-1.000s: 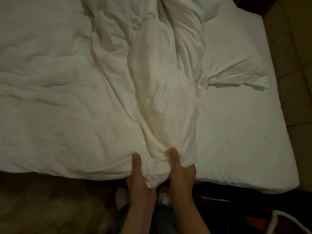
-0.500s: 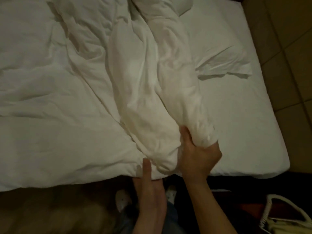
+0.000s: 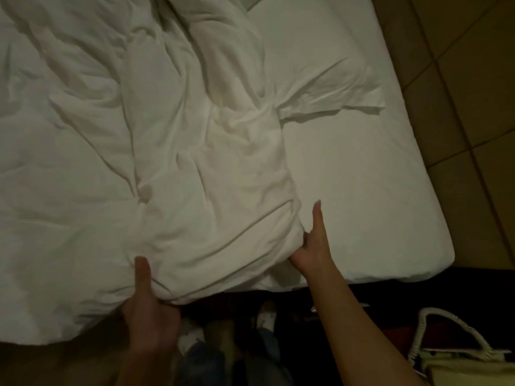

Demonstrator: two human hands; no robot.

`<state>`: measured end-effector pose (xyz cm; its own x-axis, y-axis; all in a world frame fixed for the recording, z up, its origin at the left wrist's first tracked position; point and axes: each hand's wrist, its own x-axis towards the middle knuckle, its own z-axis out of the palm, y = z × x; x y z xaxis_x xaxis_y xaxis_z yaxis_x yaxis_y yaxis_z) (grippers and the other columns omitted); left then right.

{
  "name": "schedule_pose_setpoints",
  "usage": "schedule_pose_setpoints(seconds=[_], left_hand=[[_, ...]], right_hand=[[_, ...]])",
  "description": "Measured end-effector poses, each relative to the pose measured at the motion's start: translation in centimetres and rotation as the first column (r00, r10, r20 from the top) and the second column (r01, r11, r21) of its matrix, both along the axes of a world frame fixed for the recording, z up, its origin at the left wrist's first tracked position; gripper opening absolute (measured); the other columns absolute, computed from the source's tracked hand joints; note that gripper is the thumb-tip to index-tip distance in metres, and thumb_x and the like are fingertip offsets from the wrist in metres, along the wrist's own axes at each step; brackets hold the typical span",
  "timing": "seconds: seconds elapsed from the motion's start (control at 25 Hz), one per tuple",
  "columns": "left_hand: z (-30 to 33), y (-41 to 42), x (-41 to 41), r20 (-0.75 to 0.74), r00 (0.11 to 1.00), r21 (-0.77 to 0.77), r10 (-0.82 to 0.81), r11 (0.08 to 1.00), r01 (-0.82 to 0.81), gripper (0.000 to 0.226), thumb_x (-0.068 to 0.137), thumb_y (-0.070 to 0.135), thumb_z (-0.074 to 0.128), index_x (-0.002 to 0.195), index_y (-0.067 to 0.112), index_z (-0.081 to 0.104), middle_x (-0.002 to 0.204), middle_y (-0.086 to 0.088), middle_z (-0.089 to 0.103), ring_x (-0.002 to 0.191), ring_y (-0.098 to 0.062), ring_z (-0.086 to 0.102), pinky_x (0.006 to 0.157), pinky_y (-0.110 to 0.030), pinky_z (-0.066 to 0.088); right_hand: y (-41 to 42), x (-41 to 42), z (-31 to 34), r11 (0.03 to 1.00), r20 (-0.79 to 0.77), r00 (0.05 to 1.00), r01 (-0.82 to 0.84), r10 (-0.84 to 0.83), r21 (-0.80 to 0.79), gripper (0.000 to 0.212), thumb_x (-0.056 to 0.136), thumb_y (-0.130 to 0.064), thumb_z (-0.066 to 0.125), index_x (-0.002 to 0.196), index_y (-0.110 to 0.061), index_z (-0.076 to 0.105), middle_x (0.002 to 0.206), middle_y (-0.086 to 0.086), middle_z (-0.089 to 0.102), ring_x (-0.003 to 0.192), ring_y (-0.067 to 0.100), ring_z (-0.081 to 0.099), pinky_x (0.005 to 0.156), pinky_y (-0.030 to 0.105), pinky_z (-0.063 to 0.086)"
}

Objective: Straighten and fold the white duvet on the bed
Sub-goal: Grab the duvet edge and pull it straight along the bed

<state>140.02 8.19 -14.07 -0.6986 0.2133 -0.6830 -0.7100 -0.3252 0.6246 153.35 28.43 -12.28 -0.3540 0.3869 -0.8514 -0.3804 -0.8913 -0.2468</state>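
Note:
The white duvet (image 3: pixel 172 140) lies rumpled across the left and middle of the bed (image 3: pixel 362 190), its near edge bunched at the foot. My left hand (image 3: pixel 147 310) grips that near edge from below, thumb lying on top of the fabric. My right hand (image 3: pixel 312 246) holds the bunched right corner of the duvet, fingers tucked under the fold and one finger pointing straight up the sheet. A crumpled flap of the duvet (image 3: pixel 334 93) spreads to the right over the bare sheet.
The mattress's right corner (image 3: pixel 434 260) is rounded, with brown floor tiles (image 3: pixel 473 107) beyond it. A pale bag with a corded handle (image 3: pixel 446 358) sits on the dark floor at the lower right. My feet in white slippers (image 3: pixel 264 319) stand at the foot of the bed.
My hands have moved apart: the right one slid to the right along the duvet's near edge, spreading the bunched fabric wider. The left hand stayed gripping near the foot edge.

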Motion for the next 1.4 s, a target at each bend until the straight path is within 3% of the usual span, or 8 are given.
schedule_pose_setpoints(seconds=[0.16,0.36,0.6,0.84,0.96,1.08,1.24,1.4], left_hand=[[1.7,4.3,5.2,0.084,0.990,0.144,-0.115,0.984,0.102,0.109,0.052,0.068,0.086,0.145,0.025,0.047,0.139,-0.001,0.059,0.128,-0.023,0.056,0.112,-0.046,0.037],[5.6,9.4,7.6,0.227,0.966,0.188,-0.127,0.978,0.085,0.057,0.087,0.061,0.056,0.130,0.023,0.060,0.124,-0.002,0.069,0.113,-0.024,0.065,0.103,-0.040,0.044],[4.9,6.2,3.0,0.002,0.995,-0.011,-0.101,0.995,0.101,0.106,0.049,0.051,0.094,0.141,0.019,0.053,0.134,0.000,0.063,0.118,-0.022,0.063,0.110,-0.047,0.041],[4.9,7.2,3.6,0.028,0.985,0.106,-0.172,0.980,0.168,0.084,0.071,0.059,0.075,0.143,0.023,0.049,0.137,0.001,0.060,0.124,-0.024,0.059,0.113,-0.047,0.037],[6.1,11.8,4.2,0.013,0.975,0.161,-0.222,0.963,0.217,0.076,0.076,0.054,0.070,0.141,0.020,0.051,0.136,-0.002,0.061,0.123,-0.025,0.059,0.112,-0.047,0.038],[6.7,17.3,4.9,-0.028,0.962,0.120,-0.272,0.954,0.274,0.083,0.065,0.053,0.084,0.134,0.013,0.058,0.128,-0.005,0.066,0.114,-0.024,0.065,0.103,-0.045,0.048],[0.9,16.9,6.9,0.051,0.981,-0.326,-0.185,0.926,0.191,0.072,0.045,0.060,0.091,0.098,0.016,0.068,0.108,0.001,0.072,0.093,-0.018,0.071,0.089,-0.040,0.057],[-4.6,12.7,9.7,0.141,0.982,-0.436,-0.125,0.883,0.175,0.088,0.048,0.066,0.087,0.117,0.023,0.055,0.119,0.006,0.061,0.107,-0.021,0.063,0.102,-0.041,0.049]], right_hand=[[2.4,-0.9,1.0,0.956,0.110,0.966,-0.248,0.233,0.159,0.059,0.100,-0.060,0.039,0.091,-0.014,0.075,0.093,0.012,0.076,0.073,0.017,0.075,0.064,0.027,0.058],[3.2,-2.0,1.6,0.922,0.031,0.942,-0.333,0.334,0.195,0.061,0.099,-0.061,0.038,0.138,-0.016,0.056,0.096,-0.001,0.077,0.084,0.013,0.073,0.065,0.023,0.058],[3.3,-2.7,1.9,0.955,-0.164,0.946,-0.292,0.281,-0.051,0.086,0.082,-0.079,0.054,0.132,-0.009,0.062,0.129,0.023,0.065,0.121,0.037,0.059,0.102,0.052,0.046],[5.6,-2.9,4.6,0.962,-0.110,0.966,-0.216,0.236,0.164,0.062,0.087,-0.045,0.072,0.133,-0.005,0.063,0.135,0.019,0.063,0.119,0.030,0.064,0.106,0.045,0.047],[6.2,1.8,7.8,0.657,0.434,0.858,-0.160,-0.276,0.736,0.046,0.079,-0.018,0.087,0.119,-0.005,0.069,0.116,0.006,0.073,0.104,0.010,0.071,0.090,0.025,0.056],[4.8,6.3,8.2,0.403,0.539,0.658,-0.365,-0.527,0.839,0.048,0.073,-0.019,0.092,0.112,-0.016,0.065,0.106,-0.019,0.066,0.102,-0.005,0.065,0.086,0.010,0.049],[3.4,9.0,-0.2,0.631,0.759,0.617,-0.509,-0.206,0.586,0.066,0.070,-0.031,0.092,0.124,-0.026,0.054,0.118,-0.011,0.064,0.110,0.012,0.063,0.086,0.014,0.046],[2.6,10.3,-5.3,0.828,0.746,0.665,-0.440,0.041,0.347,0.089,0.067,-0.039,0.093,0.137,-0.026,0.039,0.134,-0.006,0.056,0.113,0.012,0.057,0.101,0.029,0.047]])
